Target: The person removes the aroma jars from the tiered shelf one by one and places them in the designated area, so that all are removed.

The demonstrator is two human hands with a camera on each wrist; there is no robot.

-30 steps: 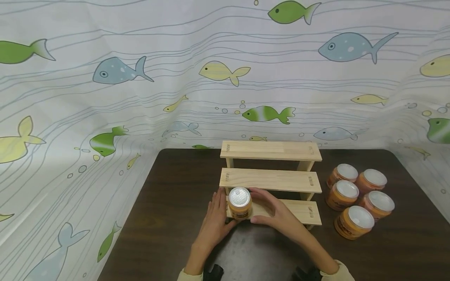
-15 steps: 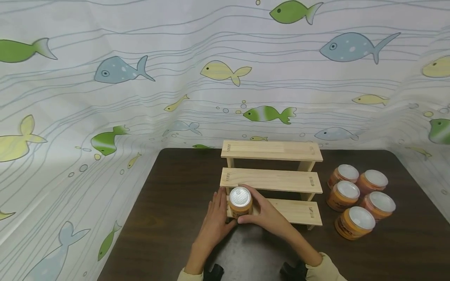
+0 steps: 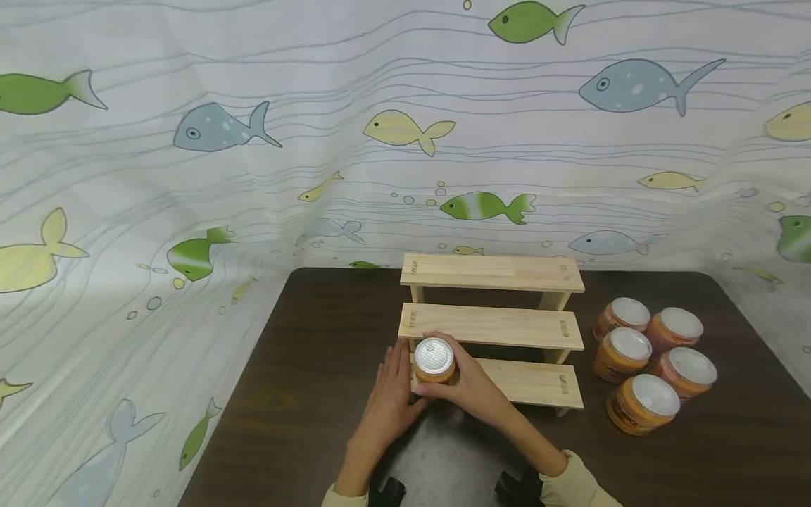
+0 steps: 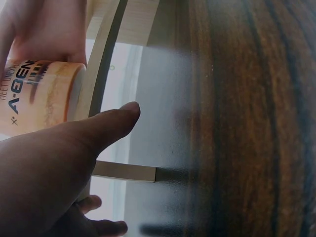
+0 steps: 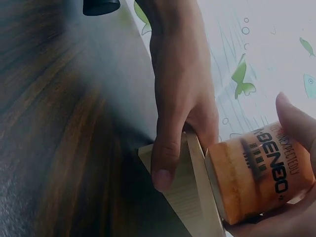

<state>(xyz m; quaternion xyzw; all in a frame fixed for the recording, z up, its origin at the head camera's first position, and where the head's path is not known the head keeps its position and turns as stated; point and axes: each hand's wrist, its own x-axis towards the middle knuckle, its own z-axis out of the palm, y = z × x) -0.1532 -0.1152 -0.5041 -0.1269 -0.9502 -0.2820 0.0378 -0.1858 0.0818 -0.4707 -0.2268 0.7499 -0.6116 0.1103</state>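
An orange jar with a silvery lid (image 3: 434, 355) stands upright at the left end of the lowest step of a wooden three-step rack (image 3: 532, 384). My right hand (image 3: 465, 380) grips it from the right, thumb in front and fingers behind. Dark lettering on the jar (image 5: 264, 170) shows in the right wrist view, where its base meets the step. At the rack's left end, my left hand (image 3: 388, 401) holds the lowest step, its thumb (image 4: 111, 126) along the front edge. The left fingers reach back along the rack's side, partly hidden.
Several similar jars with pale lids (image 3: 655, 394) stand grouped right of the rack on the dark wooden table (image 3: 285, 394). The two upper steps (image 3: 491, 271) rise behind the hands. A fish-patterned sheet (image 3: 304, 84) hangs behind and at both sides.
My right hand has moved left from beside the jar and taken hold of it. The left hand and the rack stay in place.
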